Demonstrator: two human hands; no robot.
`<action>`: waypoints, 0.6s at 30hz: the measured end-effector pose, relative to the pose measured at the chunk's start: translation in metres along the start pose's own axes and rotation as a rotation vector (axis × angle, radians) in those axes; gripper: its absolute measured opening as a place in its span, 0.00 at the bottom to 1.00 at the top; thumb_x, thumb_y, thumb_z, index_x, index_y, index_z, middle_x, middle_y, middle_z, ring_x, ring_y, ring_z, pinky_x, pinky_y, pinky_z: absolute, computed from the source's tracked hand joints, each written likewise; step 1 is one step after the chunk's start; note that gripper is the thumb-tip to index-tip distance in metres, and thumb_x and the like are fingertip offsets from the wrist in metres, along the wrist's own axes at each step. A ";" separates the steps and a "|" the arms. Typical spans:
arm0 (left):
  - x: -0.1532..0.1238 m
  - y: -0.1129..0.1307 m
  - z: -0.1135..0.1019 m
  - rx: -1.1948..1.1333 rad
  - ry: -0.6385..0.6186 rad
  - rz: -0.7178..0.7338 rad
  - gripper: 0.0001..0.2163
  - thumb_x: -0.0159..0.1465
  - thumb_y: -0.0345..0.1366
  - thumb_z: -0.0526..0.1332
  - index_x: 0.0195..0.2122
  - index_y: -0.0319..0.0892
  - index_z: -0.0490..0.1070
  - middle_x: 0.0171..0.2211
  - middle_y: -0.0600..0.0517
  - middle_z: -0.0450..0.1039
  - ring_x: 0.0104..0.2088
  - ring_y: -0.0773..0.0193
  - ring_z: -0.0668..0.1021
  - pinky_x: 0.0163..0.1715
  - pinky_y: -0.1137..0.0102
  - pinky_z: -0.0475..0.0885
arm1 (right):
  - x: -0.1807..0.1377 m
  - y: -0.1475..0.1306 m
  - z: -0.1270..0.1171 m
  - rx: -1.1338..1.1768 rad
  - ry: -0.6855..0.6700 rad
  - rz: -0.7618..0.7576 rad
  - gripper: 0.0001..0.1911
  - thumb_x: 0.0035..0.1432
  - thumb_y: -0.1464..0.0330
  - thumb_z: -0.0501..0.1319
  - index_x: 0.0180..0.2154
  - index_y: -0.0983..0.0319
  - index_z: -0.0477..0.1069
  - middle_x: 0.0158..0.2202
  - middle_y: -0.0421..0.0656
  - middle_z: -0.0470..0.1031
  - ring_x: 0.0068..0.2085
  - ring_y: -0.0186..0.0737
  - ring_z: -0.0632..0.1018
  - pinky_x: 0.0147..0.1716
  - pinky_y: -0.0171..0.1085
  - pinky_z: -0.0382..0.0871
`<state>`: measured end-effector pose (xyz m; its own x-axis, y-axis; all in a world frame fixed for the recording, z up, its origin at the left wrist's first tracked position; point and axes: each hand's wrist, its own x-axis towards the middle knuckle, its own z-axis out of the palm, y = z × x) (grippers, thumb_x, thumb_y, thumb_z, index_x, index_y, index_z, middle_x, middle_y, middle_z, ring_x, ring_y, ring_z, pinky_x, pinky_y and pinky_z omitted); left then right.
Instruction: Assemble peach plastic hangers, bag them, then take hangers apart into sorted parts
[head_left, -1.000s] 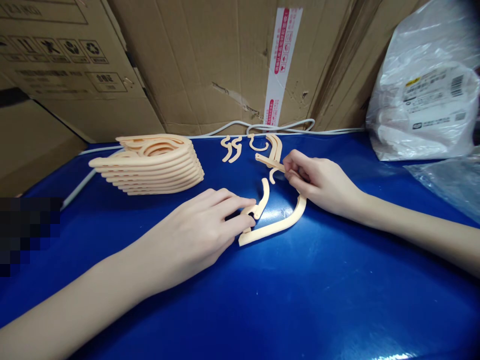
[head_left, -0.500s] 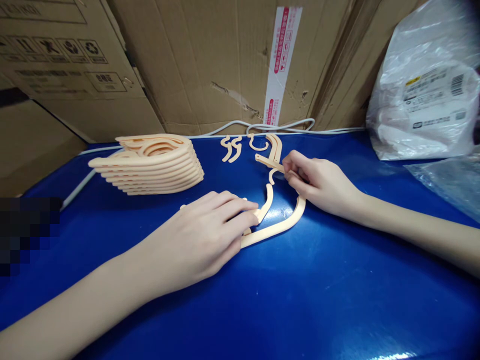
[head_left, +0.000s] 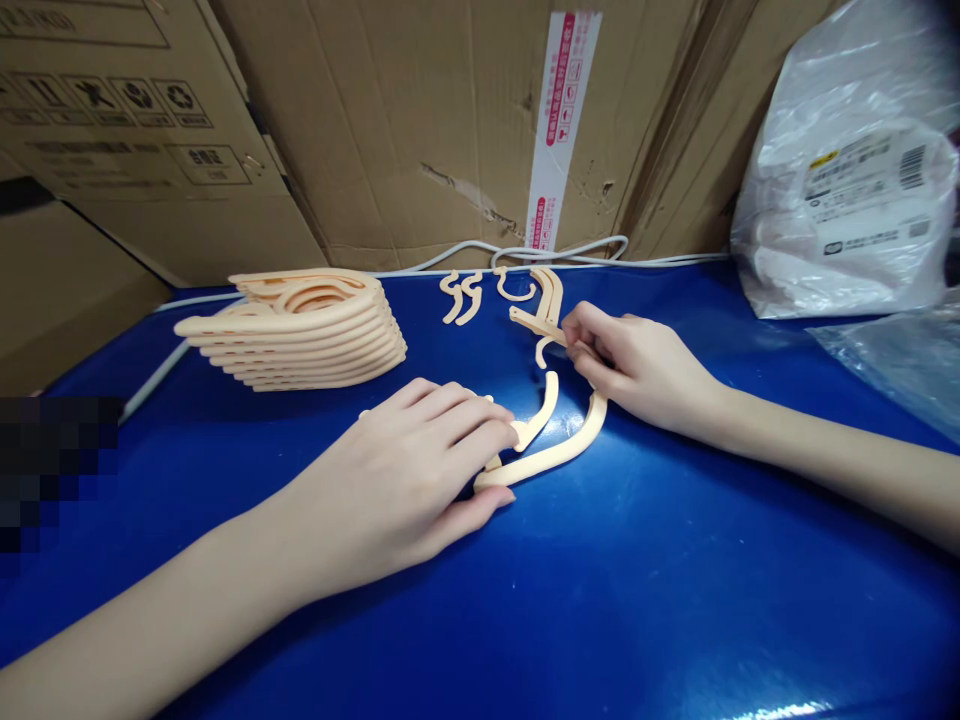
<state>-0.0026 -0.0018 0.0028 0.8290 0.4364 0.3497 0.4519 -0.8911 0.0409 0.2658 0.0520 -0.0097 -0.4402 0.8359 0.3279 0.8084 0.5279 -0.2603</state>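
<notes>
The peach plastic hanger (head_left: 555, 450) lies flat on the blue table (head_left: 600, 600), between both hands. The left hand (head_left: 405, 480) presses its near end, fingers closed over it. The right hand (head_left: 637, 365) pinches the far end. A stack of hangers (head_left: 300, 330) sits well left.

Even, bright indoor light, sharp at centre.
Glare streaks the glossy blue table (head_left: 675, 560) at lower right; the plastic bag (head_left: 847, 170) shines; edges bow; lower left is pixelated.
</notes>
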 end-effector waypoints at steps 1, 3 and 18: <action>0.000 0.000 0.000 -0.002 0.003 0.002 0.09 0.73 0.36 0.57 0.49 0.39 0.73 0.50 0.49 0.78 0.50 0.55 0.77 0.46 0.62 0.66 | 0.000 0.000 0.000 -0.001 -0.002 -0.002 0.03 0.59 0.71 0.54 0.38 0.59 0.62 0.24 0.36 0.67 0.25 0.36 0.68 0.27 0.35 0.56; 0.000 0.001 -0.001 -0.006 0.002 0.003 0.09 0.72 0.36 0.58 0.49 0.39 0.73 0.50 0.50 0.78 0.50 0.56 0.76 0.47 0.62 0.65 | 0.000 0.000 0.000 0.003 -0.007 -0.003 0.03 0.59 0.71 0.54 0.37 0.59 0.62 0.24 0.36 0.67 0.25 0.36 0.67 0.27 0.35 0.56; 0.001 0.002 0.003 -0.032 -0.001 0.033 0.09 0.71 0.29 0.57 0.48 0.40 0.74 0.48 0.53 0.78 0.48 0.57 0.76 0.48 0.62 0.66 | 0.000 0.002 0.003 0.052 0.056 -0.130 0.04 0.61 0.71 0.57 0.38 0.59 0.62 0.23 0.34 0.64 0.24 0.34 0.66 0.28 0.34 0.57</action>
<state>0.0000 -0.0029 0.0009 0.8436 0.4069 0.3503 0.4136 -0.9085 0.0592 0.2657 0.0536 -0.0128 -0.5160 0.7510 0.4119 0.7240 0.6394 -0.2588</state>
